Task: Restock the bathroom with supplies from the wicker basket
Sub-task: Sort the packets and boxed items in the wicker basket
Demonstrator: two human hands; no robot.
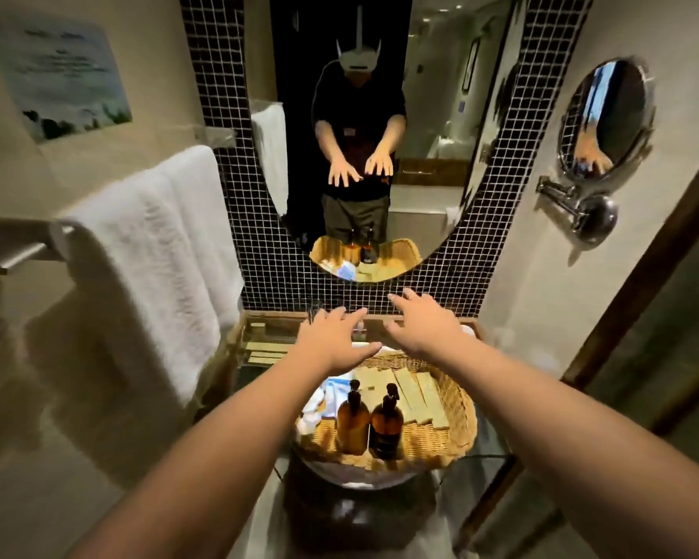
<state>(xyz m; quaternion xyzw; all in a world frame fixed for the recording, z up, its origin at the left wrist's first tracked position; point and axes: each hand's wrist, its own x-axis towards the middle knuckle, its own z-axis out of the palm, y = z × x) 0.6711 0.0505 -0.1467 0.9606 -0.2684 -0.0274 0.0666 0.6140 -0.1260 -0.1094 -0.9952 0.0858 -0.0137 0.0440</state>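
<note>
Both hands are hovering palm-down over the far edge of the wicker basket (457,413): the left hand (331,336) and right hand (424,328) are spreading straight fingers and holding nothing. The basket is sitting on the sink basin (360,482), carrying two amber pump bottles (352,423) and tan packets (412,391).

— What did the hands hold?
— Nothing. The left hand (331,336) and right hand (424,328) hovered, fingers spread, over the far rim of the wicker basket (459,409).
— And inside it?
— Two brown pump bottles (352,421) stood upright side by side, with flat tan packets (412,391) behind them and a blue-and-white packet (333,391) to their left. White towels (158,252) hung at the left, and the mirror (432,94) reflected the person.
</note>
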